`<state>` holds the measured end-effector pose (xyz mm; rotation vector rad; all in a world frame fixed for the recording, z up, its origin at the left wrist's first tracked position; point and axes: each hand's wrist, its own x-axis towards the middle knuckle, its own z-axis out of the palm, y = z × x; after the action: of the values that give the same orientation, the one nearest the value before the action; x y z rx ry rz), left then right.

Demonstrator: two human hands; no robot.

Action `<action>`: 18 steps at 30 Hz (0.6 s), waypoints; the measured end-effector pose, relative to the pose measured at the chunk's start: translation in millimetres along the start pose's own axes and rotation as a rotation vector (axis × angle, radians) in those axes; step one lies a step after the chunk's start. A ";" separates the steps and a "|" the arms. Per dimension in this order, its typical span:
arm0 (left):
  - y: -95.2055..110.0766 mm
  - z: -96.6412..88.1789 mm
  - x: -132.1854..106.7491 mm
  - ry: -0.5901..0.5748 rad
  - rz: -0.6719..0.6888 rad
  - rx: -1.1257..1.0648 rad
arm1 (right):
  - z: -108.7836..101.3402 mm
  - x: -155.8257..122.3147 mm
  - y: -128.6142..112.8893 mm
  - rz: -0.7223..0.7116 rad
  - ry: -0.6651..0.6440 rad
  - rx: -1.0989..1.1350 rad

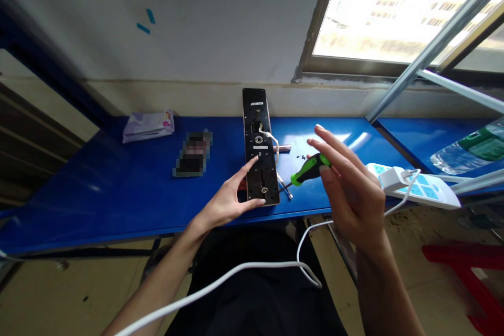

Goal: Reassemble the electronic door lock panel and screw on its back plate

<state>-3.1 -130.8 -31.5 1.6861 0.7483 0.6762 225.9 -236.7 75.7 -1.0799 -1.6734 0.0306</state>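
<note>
A long black door lock panel (249, 125) lies on the blue table, its back face showing holes, small labels and fittings. My left hand (225, 198) grips its lower half from the left side, the thumb near the bottom end and a finger stretched over the face. In my right hand (352, 194) is a green and black screwdriver (309, 170), held between thumb and fingers. The tip points down-left, close to the panel's lower right edge; whether it touches I cannot tell. A wire (277, 155) runs from the panel past a bronze-coloured handle (284, 148) on the right.
Tiny dark screws (302, 157) lie right of the panel. A white power strip (437, 195) with a plugged-in charger (394, 178) sits farther right, near a water bottle (468, 148). At left are a tissue pack (148, 126) and a blurred-out dark object (192, 155). A white cable (236, 269) crosses my lap.
</note>
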 end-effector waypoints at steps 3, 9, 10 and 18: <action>0.2 0.6 -0.3 0.007 0.005 -0.007 | 1.3 1.3 -2.6 -0.032 0.010 0.065; -0.8 0.8 -1.0 0.015 0.001 -0.001 | 5.0 0.6 -3.0 -0.001 0.053 -0.045; -0.9 0.7 -1.0 0.015 0.002 0.001 | 5.3 0.0 -2.0 0.018 0.008 -0.005; -2.5 1.0 -1.5 0.019 -0.009 0.011 | 4.4 -0.7 6.2 -0.020 0.123 -0.066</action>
<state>-3.6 -132.2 -34.2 1.6872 0.7734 0.6838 226.4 -231.4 70.2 -1.0918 -1.5836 -0.1029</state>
